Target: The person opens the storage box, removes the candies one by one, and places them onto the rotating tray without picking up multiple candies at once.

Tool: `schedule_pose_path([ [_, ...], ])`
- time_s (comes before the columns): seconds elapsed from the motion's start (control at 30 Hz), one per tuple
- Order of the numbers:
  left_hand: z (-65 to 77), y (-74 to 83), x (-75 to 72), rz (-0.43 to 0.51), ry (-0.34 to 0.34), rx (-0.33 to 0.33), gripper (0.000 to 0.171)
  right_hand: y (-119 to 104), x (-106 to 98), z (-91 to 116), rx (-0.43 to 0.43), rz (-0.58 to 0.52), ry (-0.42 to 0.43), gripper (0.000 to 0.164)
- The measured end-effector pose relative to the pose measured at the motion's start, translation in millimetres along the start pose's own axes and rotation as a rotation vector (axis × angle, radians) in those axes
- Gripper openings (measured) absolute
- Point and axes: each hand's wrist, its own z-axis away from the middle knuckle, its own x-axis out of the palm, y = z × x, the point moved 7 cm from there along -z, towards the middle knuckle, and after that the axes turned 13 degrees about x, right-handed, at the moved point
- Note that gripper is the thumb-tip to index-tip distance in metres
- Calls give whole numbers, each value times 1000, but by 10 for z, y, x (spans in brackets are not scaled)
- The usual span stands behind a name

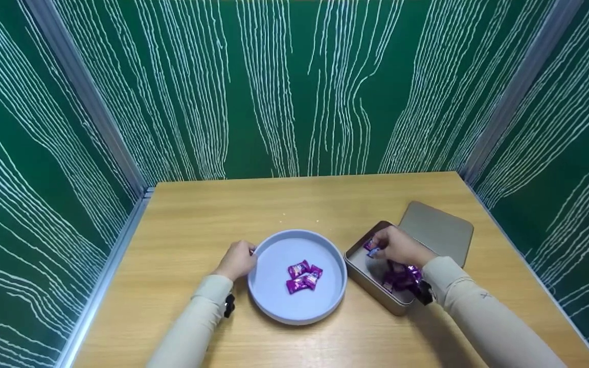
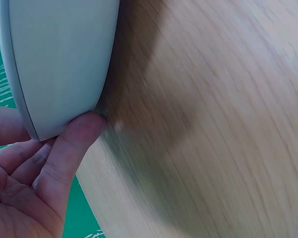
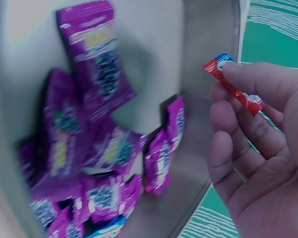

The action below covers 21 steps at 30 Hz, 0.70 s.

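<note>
L hand [image 1: 235,261] grips bowl [image 1: 274,301] at its L edge; R hand [image 1: 399,248] pinches red-blue candy [image 3: 233,88] over tin [image 1: 372,287], R of bowl; purple candies [image 1: 297,284] nr bowl ctr.

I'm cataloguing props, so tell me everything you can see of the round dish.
The round dish is pale blue-grey and smooth, perhaps plastic, with a low wall. It stands open side up on the table, purple-wrapped candies inside. The left hand grips its left edge; contact with the tin is unclear.
</note>
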Motion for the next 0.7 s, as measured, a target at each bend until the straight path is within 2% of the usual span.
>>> schedule_pose_path([
  [0.3, 2, -7, 12, 14, -5, -11, 31, -279, 50, -29, -58, -3, 8, 8],
  [0.57, -3, -12, 19, 1, 8, 3, 31, -459, 273, -37, -66, -56, -27, 10],
  [0.7, 7, -10, 16, 2, 10, 5, 31, -568, 395, -24, -101, -61, -43, 8],
])
